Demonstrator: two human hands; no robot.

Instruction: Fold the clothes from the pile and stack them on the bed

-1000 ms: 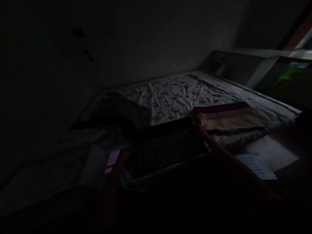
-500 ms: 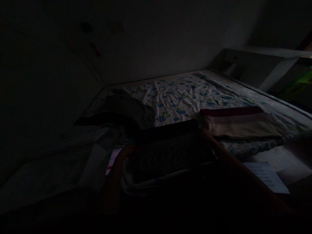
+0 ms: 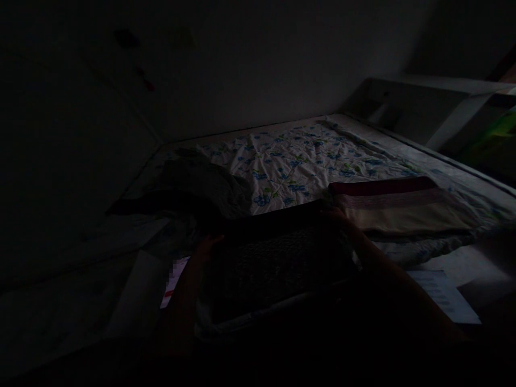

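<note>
The scene is very dim. A dark folded cloth [image 3: 278, 258] with a black band along its far edge lies in front of me. My left hand [image 3: 209, 244] is at its left far corner, one finger or thumb reaching onto the cloth. At the right far corner is my right hand [image 3: 337, 217], its fingers too dark to tell apart. A lit phone screen [image 3: 175, 282] shows beside my left forearm. To the right of the dark cloth lies a folded cloth in maroon and beige [image 3: 395, 207].
A wrinkled sheet with blue flowers [image 3: 298, 161] covers the bed. Dark crumpled fabric [image 3: 205, 180] lies at the left. A printed paper [image 3: 443, 295] is at the lower right. A ledge [image 3: 427, 86] stands at the back right, against the wall.
The view has shifted slightly, so the phone and crumpled fabric appear further left. Both hands remain at the dark cloth's far corners, the right one slightly further left in view.
</note>
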